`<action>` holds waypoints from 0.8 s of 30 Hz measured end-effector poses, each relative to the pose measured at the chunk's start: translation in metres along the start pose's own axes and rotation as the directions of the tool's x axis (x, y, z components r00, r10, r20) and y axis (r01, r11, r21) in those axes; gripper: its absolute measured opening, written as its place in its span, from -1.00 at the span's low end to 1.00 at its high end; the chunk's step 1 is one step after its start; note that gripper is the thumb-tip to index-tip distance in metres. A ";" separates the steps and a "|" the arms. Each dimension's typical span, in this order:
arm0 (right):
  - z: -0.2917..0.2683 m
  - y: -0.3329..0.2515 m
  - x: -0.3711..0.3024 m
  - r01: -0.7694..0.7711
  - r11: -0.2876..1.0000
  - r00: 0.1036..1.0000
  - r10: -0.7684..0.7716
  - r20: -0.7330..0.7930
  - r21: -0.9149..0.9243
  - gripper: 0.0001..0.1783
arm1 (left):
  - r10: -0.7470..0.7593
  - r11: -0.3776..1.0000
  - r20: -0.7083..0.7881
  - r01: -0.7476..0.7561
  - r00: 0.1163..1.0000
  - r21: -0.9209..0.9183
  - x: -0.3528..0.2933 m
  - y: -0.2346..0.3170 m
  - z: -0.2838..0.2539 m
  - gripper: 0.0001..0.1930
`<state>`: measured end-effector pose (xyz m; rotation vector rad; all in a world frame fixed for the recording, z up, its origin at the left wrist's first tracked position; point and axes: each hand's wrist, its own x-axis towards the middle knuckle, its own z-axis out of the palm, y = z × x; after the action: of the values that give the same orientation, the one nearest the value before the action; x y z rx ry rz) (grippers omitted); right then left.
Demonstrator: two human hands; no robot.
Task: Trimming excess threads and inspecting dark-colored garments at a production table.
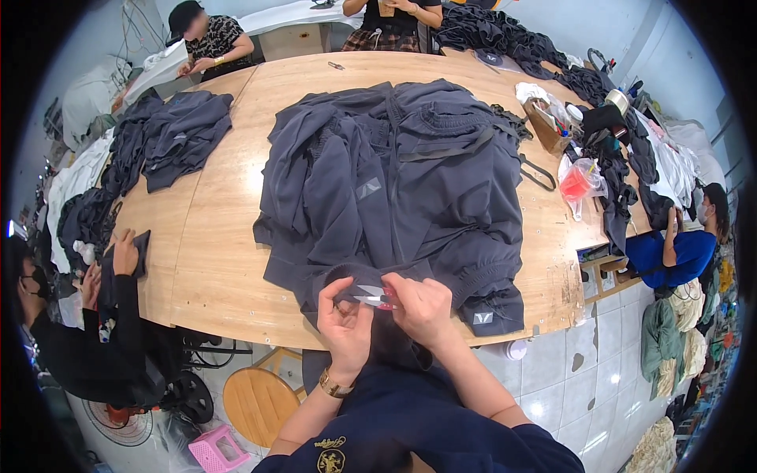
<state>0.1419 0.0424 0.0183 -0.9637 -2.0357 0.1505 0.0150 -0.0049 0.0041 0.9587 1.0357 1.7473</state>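
A heap of dark grey garments [426, 197] with gathered elastic waistbands lies on the wooden table in front of me. At its near edge my left hand [347, 322] pinches a fold of a dark garment [353, 277], part of which hangs over the table edge toward my lap. Close beside it, my right hand [423, 310] is closed around small thread snips [372, 298] with red handles. Their silver blades point left and lie against the cloth between my hands. The exact spot where the blades meet the fabric is too small to make out.
More dark garments [185, 130] lie at the left. A brown box of pens [548, 130] and a clear bag with a red drink [579, 183] stand at the right. Another tool [337, 66] lies far back. Co-workers surround the table; a wooden stool [256, 406] stands left of me.
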 end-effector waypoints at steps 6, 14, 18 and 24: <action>0.009 0.001 -0.005 -0.486 0.729 0.860 0.496 0.118 0.482 -0.76 | -0.078 0.986 -0.033 0.073 0.996 -0.151 0.008 -0.006 -0.003 -0.68; 0.006 0.003 0.000 -0.256 0.926 0.966 0.253 0.047 0.277 -0.79 | -0.056 0.997 -0.014 0.055 0.998 -0.061 0.006 -0.002 -0.005 -0.67; 0.011 0.005 -0.006 -0.522 0.700 0.843 0.512 0.166 0.487 -0.77 | -0.109 0.979 -0.010 0.106 0.994 -0.177 0.008 -0.002 -0.004 -0.66; 0.005 -0.003 -0.002 -0.335 0.876 0.942 0.323 0.096 0.348 -0.75 | -0.129 0.979 -0.047 0.120 0.990 -0.164 0.005 0.000 -0.003 -0.65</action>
<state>0.1373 0.0403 0.0148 -1.0651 -1.7721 0.7054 0.0104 -0.0012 0.0035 0.7309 0.9539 1.7335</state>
